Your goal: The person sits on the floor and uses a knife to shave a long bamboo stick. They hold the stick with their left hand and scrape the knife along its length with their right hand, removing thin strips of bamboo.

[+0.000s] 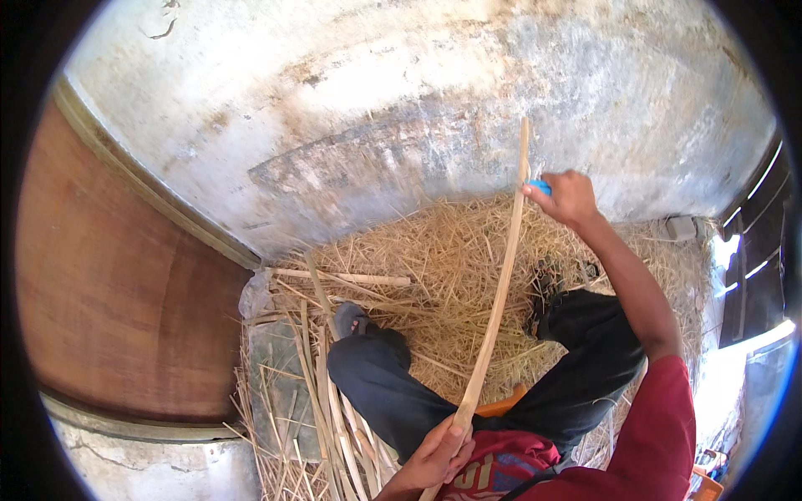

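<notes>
A long, pale strip of split wood or bamboo [493,321] slants up from my lap, its far end standing before the wall. My left hand [436,452] is wrapped round its near end, close to my belly. Far along the strip, my right hand [572,199] is closed on a small tool with a blue handle [541,187]. The thumb of that hand points toward the strip, and the tool lies against its right side. What kind of blade or edge the tool has is too small to make out.
Straw and shavings [434,259] cover the floor. Several long pale strips [330,409] lie at my left, beside a grey slab [280,384]. A stained wall [376,100] rises ahead, a brown wooden panel [134,284] stands left. A grey block [681,228] sits at the far right.
</notes>
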Demonstrator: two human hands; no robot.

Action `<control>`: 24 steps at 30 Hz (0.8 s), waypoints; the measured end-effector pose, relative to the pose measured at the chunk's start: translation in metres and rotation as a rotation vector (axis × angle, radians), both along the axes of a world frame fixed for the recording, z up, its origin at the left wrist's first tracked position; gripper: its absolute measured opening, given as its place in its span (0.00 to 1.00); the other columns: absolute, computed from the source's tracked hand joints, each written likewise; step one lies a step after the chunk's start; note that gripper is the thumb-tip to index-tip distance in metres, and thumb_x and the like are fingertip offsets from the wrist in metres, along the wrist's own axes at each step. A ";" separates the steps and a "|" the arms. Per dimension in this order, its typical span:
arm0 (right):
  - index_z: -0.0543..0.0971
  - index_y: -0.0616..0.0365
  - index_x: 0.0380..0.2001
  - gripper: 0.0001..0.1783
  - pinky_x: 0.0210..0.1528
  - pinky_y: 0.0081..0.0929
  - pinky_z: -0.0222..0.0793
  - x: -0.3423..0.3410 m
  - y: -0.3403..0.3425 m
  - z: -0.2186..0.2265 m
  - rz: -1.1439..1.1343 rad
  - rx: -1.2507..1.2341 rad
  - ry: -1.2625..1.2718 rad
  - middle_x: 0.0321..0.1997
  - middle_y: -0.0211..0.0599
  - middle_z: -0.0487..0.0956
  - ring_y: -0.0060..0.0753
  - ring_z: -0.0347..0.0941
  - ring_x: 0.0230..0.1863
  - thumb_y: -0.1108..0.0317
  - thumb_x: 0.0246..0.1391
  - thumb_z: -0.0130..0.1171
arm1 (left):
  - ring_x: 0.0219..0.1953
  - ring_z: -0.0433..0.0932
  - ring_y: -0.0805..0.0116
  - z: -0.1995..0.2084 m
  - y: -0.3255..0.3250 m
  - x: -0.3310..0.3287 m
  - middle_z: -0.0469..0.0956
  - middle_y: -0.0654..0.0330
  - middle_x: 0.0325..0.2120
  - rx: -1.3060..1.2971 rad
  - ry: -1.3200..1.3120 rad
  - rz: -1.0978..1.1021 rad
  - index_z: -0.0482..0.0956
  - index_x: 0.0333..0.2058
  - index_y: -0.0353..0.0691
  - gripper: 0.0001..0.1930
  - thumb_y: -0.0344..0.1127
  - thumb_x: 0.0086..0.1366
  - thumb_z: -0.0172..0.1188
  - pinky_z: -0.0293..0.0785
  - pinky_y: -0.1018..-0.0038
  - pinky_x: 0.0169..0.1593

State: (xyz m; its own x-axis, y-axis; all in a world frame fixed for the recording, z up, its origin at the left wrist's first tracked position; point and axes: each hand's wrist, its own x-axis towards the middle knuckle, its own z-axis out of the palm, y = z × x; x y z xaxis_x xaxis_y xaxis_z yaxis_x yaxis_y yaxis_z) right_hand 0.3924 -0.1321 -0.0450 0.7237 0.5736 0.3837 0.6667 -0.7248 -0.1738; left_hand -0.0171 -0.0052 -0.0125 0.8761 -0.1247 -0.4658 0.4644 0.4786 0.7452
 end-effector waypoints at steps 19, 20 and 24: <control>0.81 0.66 0.28 0.50 0.46 0.47 0.69 0.108 -0.136 -0.021 -0.697 0.265 0.279 0.35 0.63 0.79 0.59 0.76 0.43 0.24 0.53 0.31 | 0.26 0.63 0.82 -0.010 -0.007 -0.047 0.64 0.72 0.26 0.125 -0.011 -0.172 0.67 0.49 0.44 0.21 0.54 0.70 0.43 0.60 0.84 0.28; 0.81 0.67 0.27 0.50 0.46 0.48 0.68 0.105 -0.147 -0.032 -0.703 0.257 0.325 0.35 0.64 0.78 0.60 0.76 0.44 0.24 0.53 0.31 | 0.26 0.63 0.83 -0.016 0.000 -0.046 0.64 0.72 0.26 0.201 0.046 -0.189 0.67 0.49 0.44 0.21 0.55 0.70 0.43 0.60 0.85 0.28; 0.68 0.58 0.09 0.45 0.24 0.40 0.62 0.047 -0.106 -0.036 -0.359 0.155 0.366 0.12 0.37 0.68 0.32 0.61 0.16 0.25 0.54 0.34 | 0.27 0.67 0.82 -0.014 0.011 -0.012 0.71 0.66 0.27 0.441 0.248 -0.159 0.64 0.55 0.37 0.21 0.46 0.71 0.45 0.64 0.84 0.30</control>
State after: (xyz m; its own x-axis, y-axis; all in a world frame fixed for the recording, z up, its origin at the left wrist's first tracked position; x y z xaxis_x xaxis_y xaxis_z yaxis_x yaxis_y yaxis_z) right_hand 0.4389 -0.2378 -0.0810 0.9665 0.2214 0.1301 0.2568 -0.8434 -0.4719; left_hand -0.0293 0.0053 -0.0265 0.7191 0.0074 -0.6949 0.6936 0.0532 0.7184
